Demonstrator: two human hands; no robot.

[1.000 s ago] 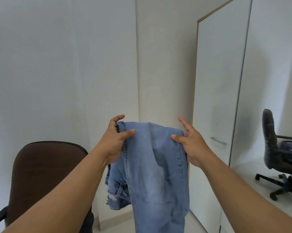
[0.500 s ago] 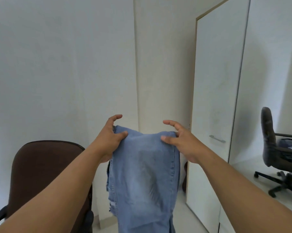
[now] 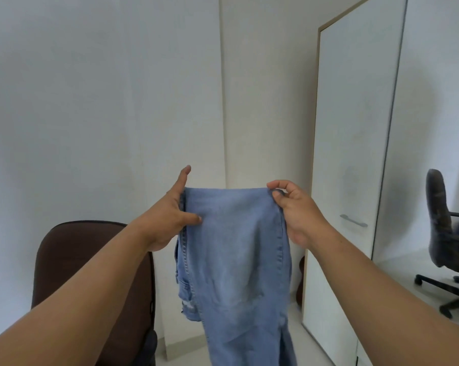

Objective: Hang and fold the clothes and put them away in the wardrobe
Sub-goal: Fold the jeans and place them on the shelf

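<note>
hanging out of view at the bottom edge, the light blue jeans (image 3: pixel 236 260) are showing only their upper folded part, so the hems cannot be seen. the left hand (image 3: pixel 167 220) is pinching the left edge of the denim between thumb and fingers, with the index finger pointing up free of the cloth; the right hand (image 3: pixel 297 215) is gripping the top right corner, fingers curled round the fold. the fabric is being held up in the air between both hands, in front of the white wall corner, its surface soft and faintly creased, with stitched seams running down each side and a frayed, ripped patch peeking out low on the left. a brown padded chair (image 3: pixel 91 273) is sitting partly hidden behind the left forearm. the tall white wardrobe door (image 3: pixel 355 154) is standing to the right, smooth with a slim metal handle (image 3: pixel 353 220). a dark office chair (image 3: pixel 445 247) is being cut off by the right edge.
</note>
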